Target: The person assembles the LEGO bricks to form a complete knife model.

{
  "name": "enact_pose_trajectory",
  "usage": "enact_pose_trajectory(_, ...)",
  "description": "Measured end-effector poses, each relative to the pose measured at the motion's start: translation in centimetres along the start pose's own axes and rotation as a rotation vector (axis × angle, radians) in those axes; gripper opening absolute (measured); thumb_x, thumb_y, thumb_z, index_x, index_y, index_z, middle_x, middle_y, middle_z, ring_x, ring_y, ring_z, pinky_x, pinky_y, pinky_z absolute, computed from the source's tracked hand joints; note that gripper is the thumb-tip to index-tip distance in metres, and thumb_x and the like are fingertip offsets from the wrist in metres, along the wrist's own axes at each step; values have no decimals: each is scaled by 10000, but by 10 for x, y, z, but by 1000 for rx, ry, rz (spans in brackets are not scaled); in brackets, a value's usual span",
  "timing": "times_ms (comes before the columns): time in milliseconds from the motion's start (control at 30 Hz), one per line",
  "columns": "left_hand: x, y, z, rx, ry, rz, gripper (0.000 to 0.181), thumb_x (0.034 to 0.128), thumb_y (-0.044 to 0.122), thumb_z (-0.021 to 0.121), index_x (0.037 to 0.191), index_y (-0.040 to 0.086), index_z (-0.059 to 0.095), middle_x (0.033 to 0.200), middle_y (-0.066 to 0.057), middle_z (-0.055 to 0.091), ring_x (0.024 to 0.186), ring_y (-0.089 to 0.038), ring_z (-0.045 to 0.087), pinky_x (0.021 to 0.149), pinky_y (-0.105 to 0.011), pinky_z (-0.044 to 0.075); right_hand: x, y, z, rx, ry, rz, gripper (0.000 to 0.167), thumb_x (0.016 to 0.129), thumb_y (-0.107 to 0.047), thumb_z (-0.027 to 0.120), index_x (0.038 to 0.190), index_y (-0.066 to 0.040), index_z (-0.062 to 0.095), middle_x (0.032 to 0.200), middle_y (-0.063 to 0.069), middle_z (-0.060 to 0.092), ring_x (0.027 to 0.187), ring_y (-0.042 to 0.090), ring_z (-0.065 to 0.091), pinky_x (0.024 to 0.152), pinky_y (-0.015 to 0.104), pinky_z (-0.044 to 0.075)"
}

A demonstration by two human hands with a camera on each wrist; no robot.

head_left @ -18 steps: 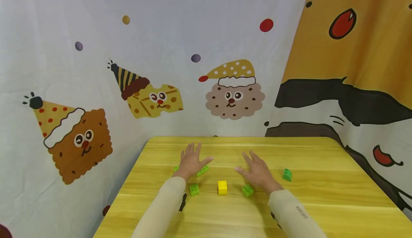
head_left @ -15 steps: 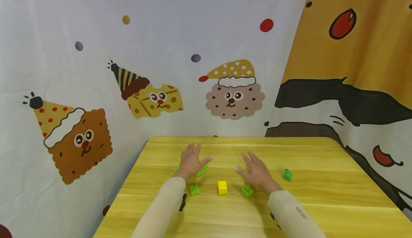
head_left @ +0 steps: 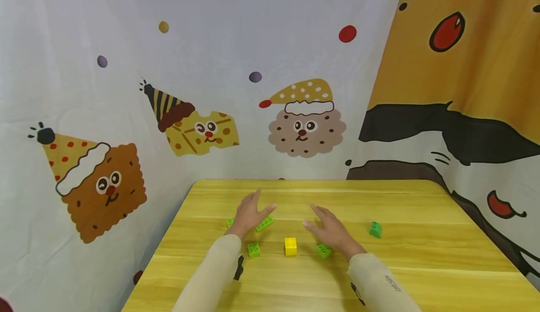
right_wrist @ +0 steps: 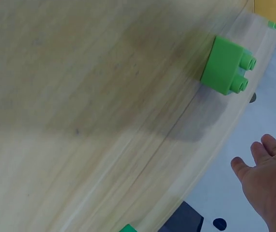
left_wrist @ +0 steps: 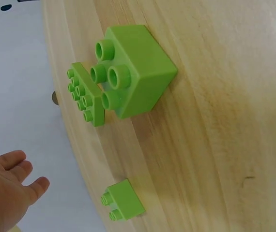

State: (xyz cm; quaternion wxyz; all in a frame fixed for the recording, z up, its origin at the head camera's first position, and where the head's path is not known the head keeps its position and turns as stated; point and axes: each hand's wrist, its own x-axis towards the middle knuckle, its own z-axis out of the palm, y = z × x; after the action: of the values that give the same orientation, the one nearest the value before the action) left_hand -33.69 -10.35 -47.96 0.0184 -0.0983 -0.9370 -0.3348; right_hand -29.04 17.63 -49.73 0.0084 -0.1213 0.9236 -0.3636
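My left hand (head_left: pixel 249 216) is held over the table with fingers extended and thumb apart, holding nothing. It partly hides a long light-green toy brick (head_left: pixel 265 224) and another light-green brick (head_left: pixel 230 222). A square light-green brick (head_left: pixel 253 249) lies nearer me, shown large in the left wrist view (left_wrist: pixel 140 67). My right hand (head_left: pixel 333 232), also holding nothing, hovers with fingers extended, partly covering a light-green brick (head_left: pixel 324 251). That brick stands apart from the hand (right_wrist: pixel 271 181) in the right wrist view. Between the hands sits a yellow brick (head_left: pixel 290 247).
A darker green brick with a curved side (head_left: pixel 375 230) lies right of my right hand. The wood-grain table (head_left: pixel 405 274) ends at a back edge against a printed cloth (head_left: pixel 219 44) with cartoon figures.
My right hand has shifted slightly left and toward me, now overlapping the brick below it. The left hand's fingers look closer together. The head view has shifted slightly. The bricks stay put.
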Motion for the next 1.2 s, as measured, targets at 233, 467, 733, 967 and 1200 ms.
enact_pose_trajectory(233, -2, -2, 1, -115, 8, -25, 875, 936, 612, 569, 1579, 107, 255, 1582, -188, 283, 1446, -401, 243, 1115, -606, 232, -1, -3, 5, 70, -7, 17, 799, 956, -579, 561, 1563, -122, 315, 1569, 218, 292, 1418, 461, 266, 1085, 671, 214)
enact_pose_trajectory(467, -6, -4, 2, -179, 8, -32, 841, 949, 550, 599, 1570, 89, 271, 1579, -189, 291, 1447, -406, 241, 1121, -601, 225, -3, -5, 12, 112, -10, 50, 802, 929, -604, 585, 1550, -152, 357, 1560, 188, 327, 1407, 441, 304, 1080, 658, 246)
enact_pose_trajectory(733, -10, -7, 4, -244, 18, -31, 868, 930, 571, 615, 1546, 41, 309, 1512, -226, 383, 1370, -401, 383, 1062, -583, 343, -4, -7, 18, 159, 11, 20, 726, 929, -533, 639, 1510, -149, 433, 1526, 175, 386, 1383, 434, 349, 1055, 654, 294)
enact_pose_trajectory(967, -15, -13, 6, -304, 16, -54, 838, 932, 526, 642, 1532, 29, 333, 1492, -246, 401, 1344, -415, 413, 1028, -580, 386, -7, -9, 24, 187, 5, -10, 629, 944, -439, 665, 1457, -116, 499, 1471, 161, 457, 1336, 407, 422, 1037, 630, 341)
enact_pose_trajectory(1200, -21, -20, 10, -367, 10, -63, 885, 900, 559, 665, 1517, 7, 352, 1472, -277, 410, 1337, -446, 409, 1017, -586, 394, -11, -9, 28, 241, -30, -16, 611, 929, -397, 700, 1418, -74, 529, 1427, 149, 507, 1320, 395, 441, 1041, 626, 337)
